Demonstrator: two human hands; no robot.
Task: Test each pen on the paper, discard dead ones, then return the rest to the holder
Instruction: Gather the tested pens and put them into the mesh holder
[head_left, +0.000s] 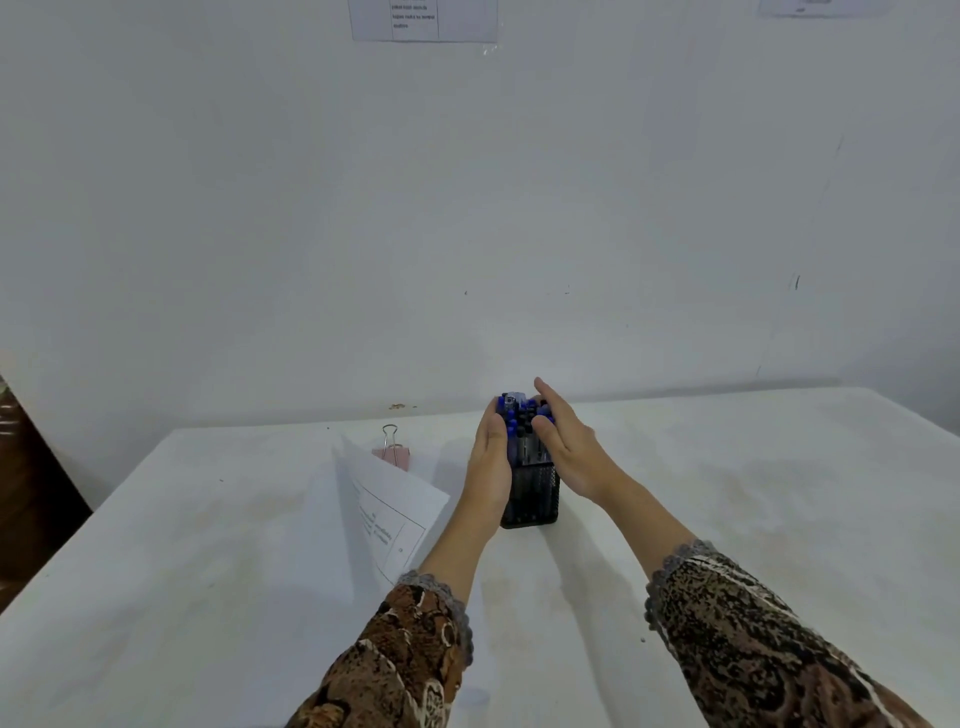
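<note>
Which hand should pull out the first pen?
Probably the right hand: its fingers lie over the pens, while the left hand rests against the side of the holder, able to steady it.

Holder: black mesh, box-shaped, standing upright on the table, towards its far edge and near the middle of the view. Only the near face and base show clearly.

Pens: a tight bundle standing upright in the holder, filling it. The top ends are mostly blue, some black, with one pale grey end at the back. Clear barrels show above the holder's rim. Count cannot be told.

Paper: one white sheet with printed ruled lines and small text, lying on the table near the holder's left side, turned diagonally, its far corner raised off the surface.
</note>
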